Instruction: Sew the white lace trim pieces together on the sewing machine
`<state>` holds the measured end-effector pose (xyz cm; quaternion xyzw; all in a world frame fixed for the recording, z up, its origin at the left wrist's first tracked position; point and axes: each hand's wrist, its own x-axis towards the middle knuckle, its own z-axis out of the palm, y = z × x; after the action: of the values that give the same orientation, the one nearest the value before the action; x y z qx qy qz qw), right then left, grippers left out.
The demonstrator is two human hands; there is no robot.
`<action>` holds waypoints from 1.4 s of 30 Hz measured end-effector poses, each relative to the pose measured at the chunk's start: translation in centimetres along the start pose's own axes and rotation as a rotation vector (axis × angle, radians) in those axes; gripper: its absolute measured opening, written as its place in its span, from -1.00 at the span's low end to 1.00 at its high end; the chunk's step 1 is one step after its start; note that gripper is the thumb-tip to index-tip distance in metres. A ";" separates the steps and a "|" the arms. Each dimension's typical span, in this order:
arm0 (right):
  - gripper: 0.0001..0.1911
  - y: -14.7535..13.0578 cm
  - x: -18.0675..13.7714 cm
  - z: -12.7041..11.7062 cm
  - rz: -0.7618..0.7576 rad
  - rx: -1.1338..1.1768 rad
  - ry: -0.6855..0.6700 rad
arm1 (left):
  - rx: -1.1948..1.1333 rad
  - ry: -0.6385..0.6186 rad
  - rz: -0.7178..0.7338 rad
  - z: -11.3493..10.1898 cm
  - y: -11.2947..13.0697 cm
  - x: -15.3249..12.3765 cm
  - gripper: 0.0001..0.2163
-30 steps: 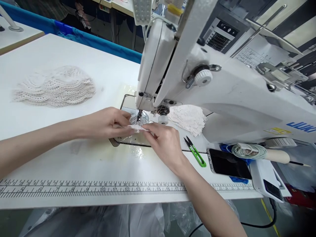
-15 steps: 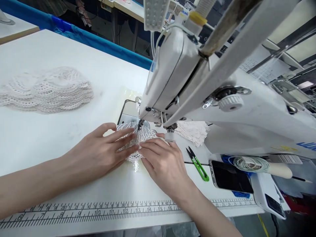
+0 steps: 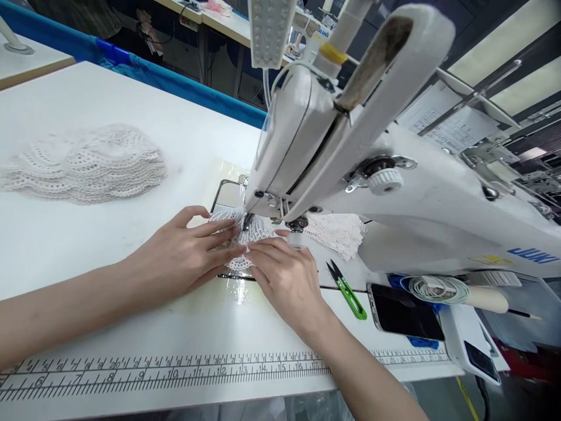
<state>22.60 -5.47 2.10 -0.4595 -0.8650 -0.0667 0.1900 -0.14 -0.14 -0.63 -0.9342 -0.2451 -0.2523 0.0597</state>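
Observation:
A gathered piece of white eyelet lace (image 3: 262, 230) lies under the presser foot (image 3: 246, 222) of a white sewing machine (image 3: 280, 128). From the left, my left hand (image 3: 184, 248) rests on this lace, its fingers stretched out and spread beside the foot. My right hand (image 3: 287, 272) holds the lace's near side, fingers close together; its thumb is mostly hidden. More white lace (image 3: 337, 233) lies behind the needle area, to the right under the machine arm. The needle tip is too small to make out.
A stack of scalloped lace pieces (image 3: 87, 166) lies on the left of the white table. Green thread snips (image 3: 350, 295), a black phone (image 3: 405, 313) and a coiled cord (image 3: 438, 289) are at the right. A printed ruler (image 3: 175, 374) runs along the front edge.
The lace's near edge has drawn in toward the presser foot, baring more of the plate's front edge. Both hands have moved slightly with it. The view has shifted a little.

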 end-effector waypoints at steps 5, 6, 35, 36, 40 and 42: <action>-0.69 0.6 0.4 0.5 0.022 -0.058 -0.030 | 0.058 -0.009 0.054 0.3 -0.9 0.8 -0.66; -0.69 0.7 0.5 0.6 0.027 -0.062 -0.029 | 0.062 -0.009 0.058 0.3 -1.0 0.9 -0.66; -0.75 0.9 0.4 0.9 0.085 0.148 0.016 | -0.078 -0.036 0.012 0.0 -0.9 0.4 -0.72; -0.73 0.9 0.2 0.9 0.056 0.107 0.019 | -0.021 -0.013 0.044 0.1 -0.5 0.0 -0.71; -0.71 0.8 -0.1 0.9 0.002 0.031 0.050 | 0.054 -0.003 0.065 0.2 0.5 -0.9 -0.70; -0.72 0.8 -0.1 1.0 -0.004 0.020 0.062 | 0.032 -0.003 0.057 0.2 0.5 -0.9 -0.69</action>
<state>22.99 -4.81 1.16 -0.4535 -0.8603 -0.0728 0.2213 -0.48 -0.94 -1.31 -0.9402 -0.2223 -0.2450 0.0813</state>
